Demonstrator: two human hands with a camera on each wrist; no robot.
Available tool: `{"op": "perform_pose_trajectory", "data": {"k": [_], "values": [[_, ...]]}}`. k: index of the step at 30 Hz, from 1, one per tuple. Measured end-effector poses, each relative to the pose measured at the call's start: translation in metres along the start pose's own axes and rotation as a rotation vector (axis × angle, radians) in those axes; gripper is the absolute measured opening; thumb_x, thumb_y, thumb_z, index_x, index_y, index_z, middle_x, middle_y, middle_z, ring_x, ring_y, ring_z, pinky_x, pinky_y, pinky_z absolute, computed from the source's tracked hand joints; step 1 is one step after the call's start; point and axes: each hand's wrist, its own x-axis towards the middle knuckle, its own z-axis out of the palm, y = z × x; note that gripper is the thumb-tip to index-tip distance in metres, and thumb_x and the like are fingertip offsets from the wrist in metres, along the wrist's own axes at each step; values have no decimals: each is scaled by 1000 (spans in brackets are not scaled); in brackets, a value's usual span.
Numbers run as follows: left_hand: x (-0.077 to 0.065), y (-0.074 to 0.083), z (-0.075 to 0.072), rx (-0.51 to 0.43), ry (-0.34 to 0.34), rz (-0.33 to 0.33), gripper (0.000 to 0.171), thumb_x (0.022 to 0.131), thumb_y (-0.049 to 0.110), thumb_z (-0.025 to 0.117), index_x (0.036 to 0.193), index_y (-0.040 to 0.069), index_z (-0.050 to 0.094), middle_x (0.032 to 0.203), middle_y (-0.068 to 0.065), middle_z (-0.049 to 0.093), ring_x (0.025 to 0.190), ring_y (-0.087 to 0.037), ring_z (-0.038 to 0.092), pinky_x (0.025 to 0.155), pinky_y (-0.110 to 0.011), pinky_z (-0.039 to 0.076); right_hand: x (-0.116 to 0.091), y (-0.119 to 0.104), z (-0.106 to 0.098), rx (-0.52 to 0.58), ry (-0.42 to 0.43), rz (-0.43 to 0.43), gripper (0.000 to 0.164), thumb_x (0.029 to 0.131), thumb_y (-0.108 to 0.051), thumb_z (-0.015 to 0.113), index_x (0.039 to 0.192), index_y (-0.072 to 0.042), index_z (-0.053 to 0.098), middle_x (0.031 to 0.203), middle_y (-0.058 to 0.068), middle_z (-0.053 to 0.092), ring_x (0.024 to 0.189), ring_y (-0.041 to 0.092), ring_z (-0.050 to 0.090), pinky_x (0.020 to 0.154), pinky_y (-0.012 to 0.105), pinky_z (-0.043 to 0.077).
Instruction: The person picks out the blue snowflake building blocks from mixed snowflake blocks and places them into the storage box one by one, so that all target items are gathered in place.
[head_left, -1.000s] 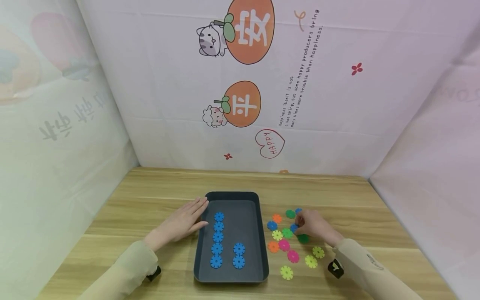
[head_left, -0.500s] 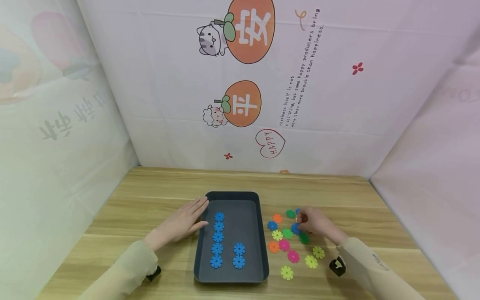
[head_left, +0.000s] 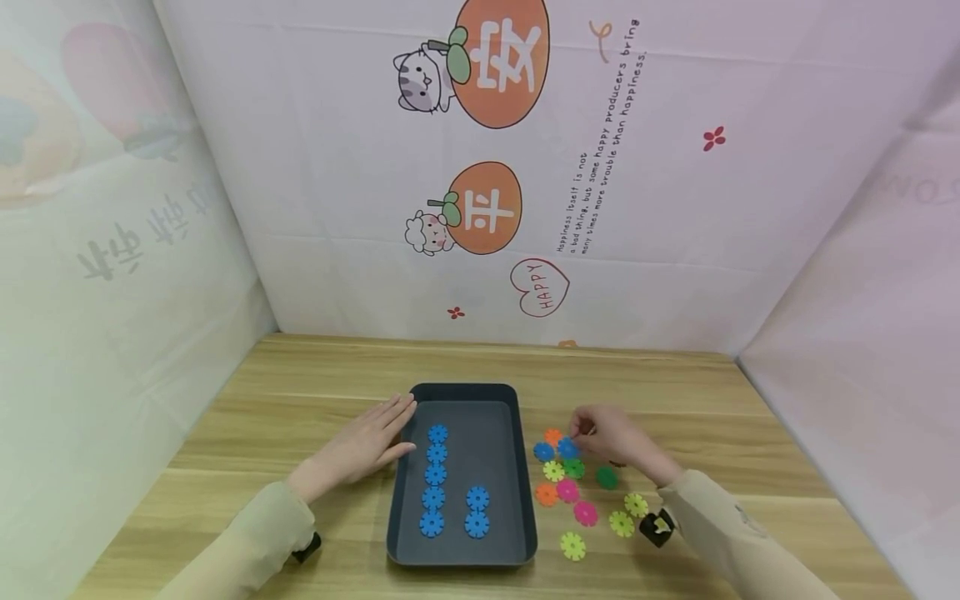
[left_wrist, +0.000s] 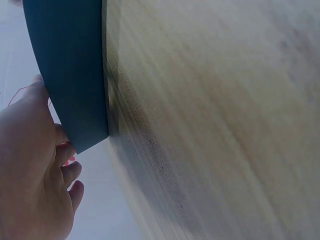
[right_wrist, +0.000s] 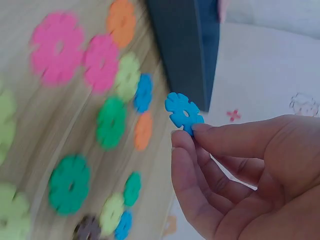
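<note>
Between thumb and fingertips my right hand (head_left: 615, 435) pinches a blue notched disc (right_wrist: 183, 111), raised above the table in the right wrist view. Beneath and around it lie loose notched discs: a blue one (head_left: 543, 452), a green one (head_left: 573, 468), an orange one (head_left: 547, 494) and pink ones (head_left: 586, 512). My left hand (head_left: 362, 442) rests with extended fingers on the left rim of the dark grey tray (head_left: 491, 433). Inside the tray, several blue discs (head_left: 436, 474) form a column on the left, and two more blue discs (head_left: 477, 523) sit at the lower right.
Yellow discs (head_left: 573, 546) lie near the front, right of the tray. In the right wrist view a dark brown disc (right_wrist: 87, 229) shows at the bottom edge. The wooden table (head_left: 337, 367) meets a printed cloth wall (head_left: 637, 300) at the back.
My right hand has lifted a blue disc from the right-hand group and carried it left, toward the tray. The left hand and the discs in the tray stay put.
</note>
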Motion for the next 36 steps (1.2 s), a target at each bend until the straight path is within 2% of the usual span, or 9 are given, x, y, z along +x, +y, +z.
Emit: {"op": "perform_pose_trajectory", "data": {"k": [7,13,16,24,36], "values": [[0,1,-1,-2,-6,-1,71,104,49,43,157,4,28,165,-15,25,152,-36,26,122,-52,30,14,-26,7,93,-54,-31,8,91,-4,66,85,-8,64,83,2,67,71,10,58,61,23,50],[0,1,-1,-1,6,4,71,104,49,43,156,4,29,164,-15,26,151,-36,27,122,-52,31,25,-43,14,110,-81,-179,7,92,-2,64,86,-7,64,81,5,69,67,11,63,60,19,52],[0,1,-1,-5,4,2,71,104,50,43,156,4,28,164,-14,25,152,-36,27,122,-52,30,30,-52,20,118,-101,-227,7,91,-1,66,86,-6,64,81,5,68,67,9,64,60,17,53],[0,1,-1,-8,-2,-2,71,104,49,43,157,4,28,165,-14,25,152,-35,26,122,-52,30,42,-76,46,90,-181,-233,11,89,2,68,82,-5,64,72,4,65,59,5,55,54,16,50],[0,2,-3,1,1,-3,71,104,49,44,157,5,28,165,-14,25,152,-35,27,122,-51,30,51,-78,68,33,-198,-232,14,88,4,68,78,-5,64,69,2,63,56,6,54,52,18,48]]}}
